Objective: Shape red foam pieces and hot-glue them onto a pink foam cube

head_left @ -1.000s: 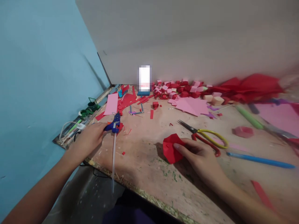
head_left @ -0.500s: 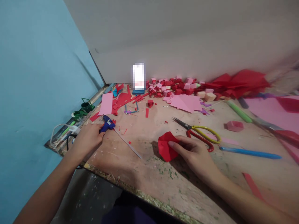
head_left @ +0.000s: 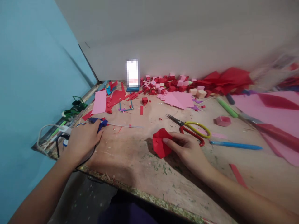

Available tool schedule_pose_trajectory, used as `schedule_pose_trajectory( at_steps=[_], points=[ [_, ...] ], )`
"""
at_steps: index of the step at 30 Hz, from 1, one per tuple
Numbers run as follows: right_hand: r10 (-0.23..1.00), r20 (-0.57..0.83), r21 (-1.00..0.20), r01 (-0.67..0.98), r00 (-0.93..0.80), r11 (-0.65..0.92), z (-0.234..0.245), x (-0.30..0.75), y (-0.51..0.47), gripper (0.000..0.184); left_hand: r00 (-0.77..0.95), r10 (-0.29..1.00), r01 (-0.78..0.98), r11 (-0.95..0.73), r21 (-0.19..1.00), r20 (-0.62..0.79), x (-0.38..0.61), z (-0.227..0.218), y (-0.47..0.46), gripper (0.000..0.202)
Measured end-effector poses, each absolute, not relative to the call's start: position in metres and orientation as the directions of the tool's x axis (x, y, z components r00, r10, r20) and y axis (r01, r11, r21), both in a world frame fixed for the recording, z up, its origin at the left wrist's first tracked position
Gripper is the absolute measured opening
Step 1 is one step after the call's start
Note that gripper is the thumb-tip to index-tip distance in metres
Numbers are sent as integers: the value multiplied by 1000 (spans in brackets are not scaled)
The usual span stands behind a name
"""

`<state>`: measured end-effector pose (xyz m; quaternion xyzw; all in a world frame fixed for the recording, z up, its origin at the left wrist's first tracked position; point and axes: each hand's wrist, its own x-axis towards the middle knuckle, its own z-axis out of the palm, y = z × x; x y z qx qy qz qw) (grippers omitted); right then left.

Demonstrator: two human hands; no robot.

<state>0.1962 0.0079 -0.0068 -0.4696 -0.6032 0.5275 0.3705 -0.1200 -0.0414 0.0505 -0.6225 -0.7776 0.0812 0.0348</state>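
My left hand is closed around a blue glue gun close to the table's left side. The hand covers part of the gun, and a thin translucent glue stick juts from its back to the right. Between the thumb and fingers of my right hand is a folded red paper piece with an angular outline. It is just above the table, over its own shadow. Behind that hand lie scissors with one yellow and one red handle, blades apart.
Small folded red and pink paper boxes are heaped along the wall. A lit phone stands at the back. A blue pen-like stick, pink paper sheets and a green-handled tool lie about. A white cable runs along the left edge.
My left hand has turned the glue gun, so its glue stick now points right instead of toward the front. My right hand still holds the red paper. The whole view has shifted slightly.
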Motion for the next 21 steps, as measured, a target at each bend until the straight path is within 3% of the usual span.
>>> schedule_pose_trajectory(
  at_steps=[2,3,5,7,9,11,14,21],
  points=[
    [958,-59,-986,164,-282,-13,-5,196,7,21,-190,982,944,185,-274,7,-102,61,-41,39],
    [959,-65,-988,154,-276,-23,-4,195,7,21,-142,988,964,151,-221,53,-90,64,-40,37],
    [963,-75,-991,129,-259,-43,-2,194,7,20,34,992,996,-45,83,122,-62,65,-32,31],
    [969,-71,-994,101,-238,-48,-2,193,6,19,210,967,843,-252,475,141,-35,55,-20,28],
    [973,-61,-996,77,-225,-44,-2,192,6,19,236,964,559,-236,795,120,-14,36,-7,33],
    [974,-63,-998,41,-219,-55,-4,192,6,18,257,966,234,-76,969,13,-1,15,2,32],
    [965,-95,-993,-46,-243,-109,-6,193,6,21,261,965,52,10,999,-23,6,-7,7,22],
    [978,-109,-986,-104,-176,-129,-5,192,5,21,217,976,-10,-10,1000,12,14,-16,12,9]
  ],
)
